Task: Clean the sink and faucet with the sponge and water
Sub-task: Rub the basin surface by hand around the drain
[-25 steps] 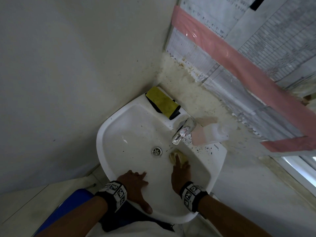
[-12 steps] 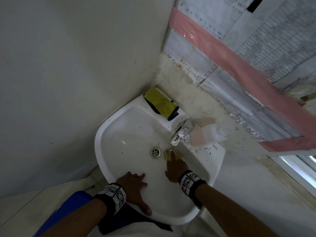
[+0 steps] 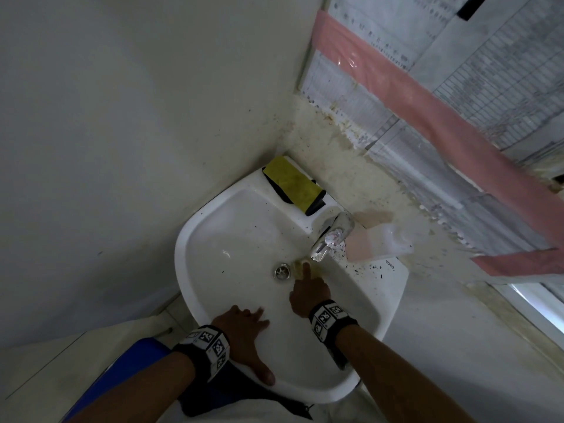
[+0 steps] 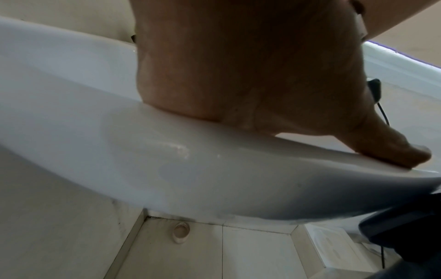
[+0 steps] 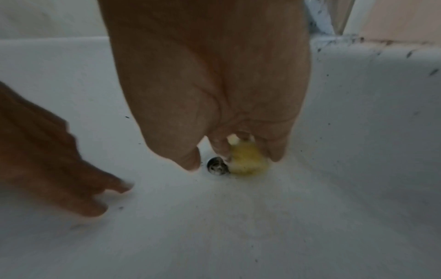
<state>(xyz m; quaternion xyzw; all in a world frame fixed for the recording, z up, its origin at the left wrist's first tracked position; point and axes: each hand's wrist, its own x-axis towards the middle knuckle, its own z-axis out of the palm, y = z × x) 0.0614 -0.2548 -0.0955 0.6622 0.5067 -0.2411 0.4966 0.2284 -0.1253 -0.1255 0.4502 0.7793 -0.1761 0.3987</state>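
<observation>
The right hand (image 3: 309, 293) reaches down into the white sink (image 3: 213, 233), its fingers curled round a small yellow sponge (image 5: 248, 162) and pressing it to the basin floor just beside the metal drain (image 3: 281, 271), at about 3 o'clock of it; in the right wrist view the sponge touches the drain's rim. A second ago this hand and sponge were farther out at about 4 o'clock of the drain, against the basin's right slope below the spout; half a second ago they had slid partway in, and now they sit right at the drain. The chrome faucet (image 3: 331, 238) stands on the back ledge at about 1 o'clock of the drain, with its spout over the sponge; whether water is running cannot be told. The left hand (image 3: 244, 331) lies flat and spread on the near rim at about 6 o'clock, fingers straight and pointing into the basin, thumb (image 4: 391, 151) laid along the rim's edge, holding nothing; it has stayed there through all three moments. The two hands are apart. On the back ledge at about 11 o'clock lies a yellow cloth on a black pad (image 3: 291, 186), unmoved, and beside the faucet at about 2 o'clock a translucent bottle with pink liquid (image 3: 377, 244) lies on its side. Black specks dot the ledge around the faucet base and the right wall of the basin.
</observation>
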